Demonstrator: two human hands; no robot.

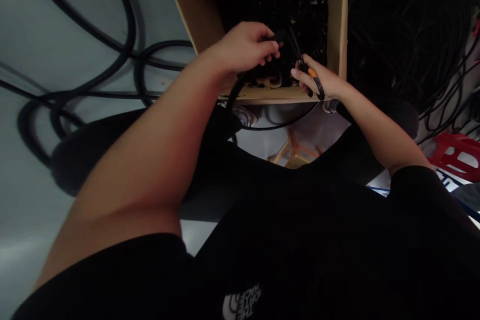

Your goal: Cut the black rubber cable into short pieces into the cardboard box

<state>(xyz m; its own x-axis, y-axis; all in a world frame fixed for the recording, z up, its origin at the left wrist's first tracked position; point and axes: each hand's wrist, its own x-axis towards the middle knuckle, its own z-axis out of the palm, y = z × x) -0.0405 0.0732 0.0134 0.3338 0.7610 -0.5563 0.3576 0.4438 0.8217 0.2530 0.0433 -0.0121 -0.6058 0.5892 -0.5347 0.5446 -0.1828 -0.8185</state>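
Over an open cardboard box (341, 35), my left hand (257, 47) is closed around a black hose or thick cable (235, 92). The dark end of it pokes out past the fingertips, and a length runs down below the wrist over the box's near edge. My right hand (318, 77) grips scissors (314, 76) with black and orange handles. Their blades point up and left, close to the held end; whether they touch it I cannot tell. Dark small pieces (258, 5) fill the box below both hands, too dim to name.
Thick black hose (131, 25) loops across the grey floor at left. A large tangle of black hoses or cables (408, 45) lies at right. A red plastic stool (455, 155) is at the right edge; a wooden stool (296, 155) shows between my legs.
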